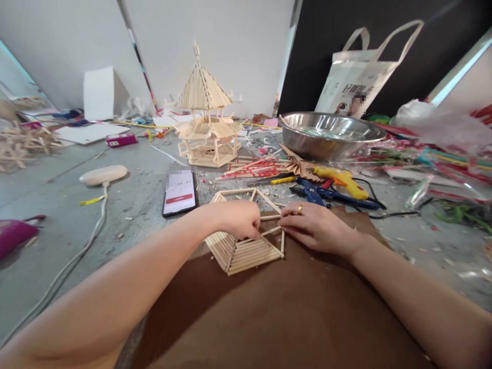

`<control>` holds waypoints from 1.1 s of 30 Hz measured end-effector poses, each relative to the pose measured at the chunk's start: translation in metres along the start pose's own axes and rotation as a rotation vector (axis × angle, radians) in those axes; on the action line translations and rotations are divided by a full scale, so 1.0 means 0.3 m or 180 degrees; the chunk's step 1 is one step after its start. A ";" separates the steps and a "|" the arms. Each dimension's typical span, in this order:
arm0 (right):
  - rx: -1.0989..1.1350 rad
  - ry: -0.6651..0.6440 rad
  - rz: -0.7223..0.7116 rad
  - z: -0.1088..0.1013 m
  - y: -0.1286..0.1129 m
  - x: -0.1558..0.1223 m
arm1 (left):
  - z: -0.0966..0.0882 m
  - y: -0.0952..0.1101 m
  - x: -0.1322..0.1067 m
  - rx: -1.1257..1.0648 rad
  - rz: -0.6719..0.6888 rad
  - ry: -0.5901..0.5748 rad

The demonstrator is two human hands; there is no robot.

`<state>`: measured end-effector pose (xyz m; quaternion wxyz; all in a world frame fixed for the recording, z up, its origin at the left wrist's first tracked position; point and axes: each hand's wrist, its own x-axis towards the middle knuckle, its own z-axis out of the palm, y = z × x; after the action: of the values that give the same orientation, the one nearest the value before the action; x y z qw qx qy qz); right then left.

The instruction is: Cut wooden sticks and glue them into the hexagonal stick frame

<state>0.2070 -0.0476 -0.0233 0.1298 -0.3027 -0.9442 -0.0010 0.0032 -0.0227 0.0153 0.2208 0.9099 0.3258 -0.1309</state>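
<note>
A hexagonal roof frame of thin wooden sticks (pixel 246 251) lies on a brown sheet (pixel 269 307) in front of me, partly filled with rows of sticks. My left hand (pixel 238 218) rests over the frame's middle with fingers curled down onto it. My right hand (pixel 315 225), with a gold ring, pinches a single stick (pixel 269 217) at the frame's right side. Both hands touch the frame.
A finished stick pavilion (pixel 207 118) stands behind. A phone (pixel 179 192) lies left of the frame. A steel bowl (pixel 330 134), a yellow glue gun (pixel 342 180), blue pliers (pixel 326 193), red sticks and a white bag sit at right. A white cable (pixel 77 256) runs at left.
</note>
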 end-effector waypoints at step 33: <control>-0.1089 -0.0989 0.2924 -0.111 0.130 -0.059 | 0.038 -0.072 0.059 -0.1287 -0.0348 0.2671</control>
<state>0.2513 -0.0286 0.0016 -0.0764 -0.6998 -0.7082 -0.0532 0.0014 -0.0038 -0.0081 0.2356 0.8045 0.4534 0.3030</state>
